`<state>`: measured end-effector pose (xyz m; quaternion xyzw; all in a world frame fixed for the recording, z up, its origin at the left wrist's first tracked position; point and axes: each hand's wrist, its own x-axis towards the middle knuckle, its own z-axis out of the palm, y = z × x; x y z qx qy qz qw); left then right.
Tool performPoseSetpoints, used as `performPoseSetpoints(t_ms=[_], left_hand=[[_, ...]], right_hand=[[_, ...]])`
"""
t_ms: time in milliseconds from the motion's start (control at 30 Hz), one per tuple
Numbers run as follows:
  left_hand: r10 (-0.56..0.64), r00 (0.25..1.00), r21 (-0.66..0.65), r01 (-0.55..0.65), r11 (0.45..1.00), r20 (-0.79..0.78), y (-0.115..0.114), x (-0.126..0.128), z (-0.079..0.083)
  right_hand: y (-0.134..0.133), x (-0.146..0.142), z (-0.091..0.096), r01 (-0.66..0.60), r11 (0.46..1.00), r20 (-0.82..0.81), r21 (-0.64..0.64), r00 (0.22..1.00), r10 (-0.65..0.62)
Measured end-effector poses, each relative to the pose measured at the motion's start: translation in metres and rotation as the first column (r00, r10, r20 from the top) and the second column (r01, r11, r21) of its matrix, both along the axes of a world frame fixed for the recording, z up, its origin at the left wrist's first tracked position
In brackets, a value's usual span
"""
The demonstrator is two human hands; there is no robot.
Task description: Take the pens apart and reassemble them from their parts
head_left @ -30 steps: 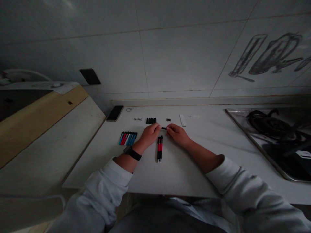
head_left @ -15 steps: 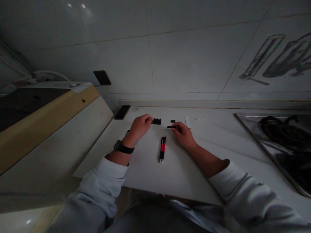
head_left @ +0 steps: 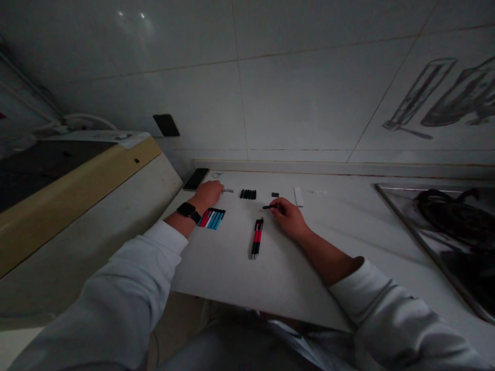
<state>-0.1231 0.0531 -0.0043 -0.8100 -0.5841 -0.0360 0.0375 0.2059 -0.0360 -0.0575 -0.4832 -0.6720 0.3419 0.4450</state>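
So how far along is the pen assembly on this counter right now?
Two red and black pens lie together mid-counter and look assembled. In hand: the right hand pinches a thin black part, while the left hand reaches beside the small springs. Left: the row of red, white and blue barrels and the black caps lie untouched.

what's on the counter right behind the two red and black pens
Behind the red and black pens, the right hand holds a thin black part. Farther back lie black caps and a white strip.
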Motion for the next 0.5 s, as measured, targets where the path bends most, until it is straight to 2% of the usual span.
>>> performPoseSetpoints(t_ms=[200, 500], left_hand=[[-0.008, 0.989, 0.003, 0.009, 1.0, -0.148, 0.01, -0.001, -0.01], [0.006, 0.986, 0.02, -0.003, 1.0, -0.169, 0.01, 0.002, -0.008]], right_hand=[[0.001, 0.0, -0.001, -0.004, 1.0, 0.028, 0.009, 1.0, 0.003], [0.002, 0.001, -0.003, -0.008, 1.0, 0.048, 0.003, 0.999, 0.008]])
